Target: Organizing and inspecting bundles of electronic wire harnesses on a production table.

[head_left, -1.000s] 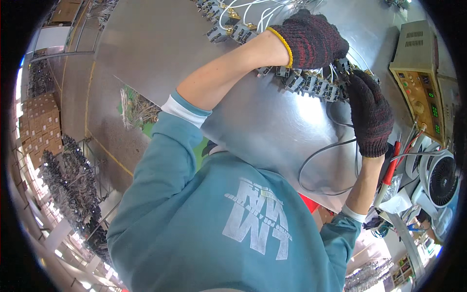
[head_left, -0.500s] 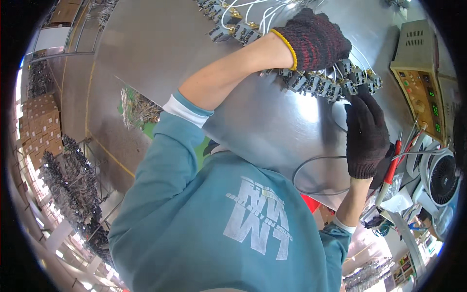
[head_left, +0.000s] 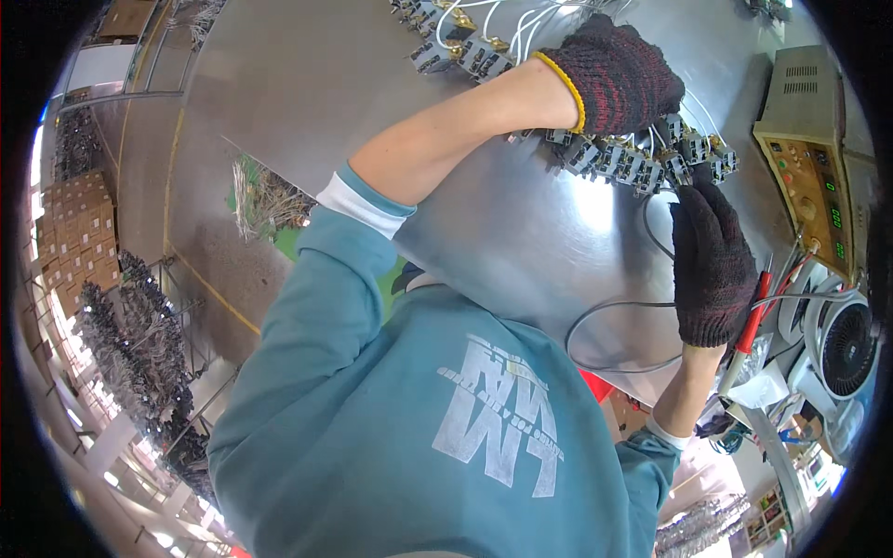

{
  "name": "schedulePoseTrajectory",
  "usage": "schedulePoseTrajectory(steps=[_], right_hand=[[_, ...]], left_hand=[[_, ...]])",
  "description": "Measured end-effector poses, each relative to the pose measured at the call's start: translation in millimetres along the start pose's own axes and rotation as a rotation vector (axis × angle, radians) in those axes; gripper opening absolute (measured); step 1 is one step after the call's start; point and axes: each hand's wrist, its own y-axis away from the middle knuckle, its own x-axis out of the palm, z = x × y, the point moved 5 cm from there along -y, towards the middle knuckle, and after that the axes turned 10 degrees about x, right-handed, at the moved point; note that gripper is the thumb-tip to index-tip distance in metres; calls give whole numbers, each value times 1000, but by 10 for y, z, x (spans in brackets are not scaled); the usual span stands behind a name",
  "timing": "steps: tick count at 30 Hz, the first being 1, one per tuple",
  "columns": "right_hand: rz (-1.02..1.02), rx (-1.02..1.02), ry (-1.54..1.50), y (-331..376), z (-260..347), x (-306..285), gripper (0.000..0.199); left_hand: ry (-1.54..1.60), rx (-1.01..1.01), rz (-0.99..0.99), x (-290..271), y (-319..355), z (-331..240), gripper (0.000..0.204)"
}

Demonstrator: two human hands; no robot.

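Note:
A row of small grey-black blocks with brass-coloured fittings and white wires [head_left: 625, 167] lies on the metal table. My left hand [head_left: 621, 82], in a dark red-flecked glove with a yellow cuff, curls over the wires behind this row; what its fingers grip is hidden. My right hand [head_left: 714, 260], also in a dark glove, is closed at the row's near right side, its fingertips against the blocks. Something slim seems to be in it, too covered to name. A grey cable [head_left: 605, 307] loops across the table to this hand.
More wired blocks [head_left: 456, 46] lie at the far left of the table [head_left: 307, 93]. On the right stand a beige power supply [head_left: 802, 149] with green digits, a red-handled probe [head_left: 753, 316] and a small fan [head_left: 842, 344]. Cartons [head_left: 76, 237] are stacked on the floor at left.
The whole tabletop, with both hands and the blocks, appears shifted slightly right and down. The right fingertips sit a little lower against the blocks; both hands keep nearly the same pose.

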Motion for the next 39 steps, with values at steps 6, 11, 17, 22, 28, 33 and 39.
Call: schedulePoseTrajectory(steps=[6,11,17,22,28,33,39], right_hand=[[-4,-128,172,-31,-11,73,30],[8,-152,225,-13,-29,157,34],[86,-236,382,-22,1,176,34],[-120,34,-190,53,100,93,28],[13,507,-719,316,170,454,28],[-313,226,-126,279,421,370,27],[-223,163,-30,236,453,348,27]], left_hand=[[19,-60,18,-5,-9,39,25],[52,-106,70,-186,-56,11,20],[80,-131,-36,-219,0,17,19],[64,-141,72,-184,11,76,32],[18,-137,-10,-39,70,66,31],[-13,-119,-80,45,86,-13,32],[-18,-142,-93,108,50,-23,32]])
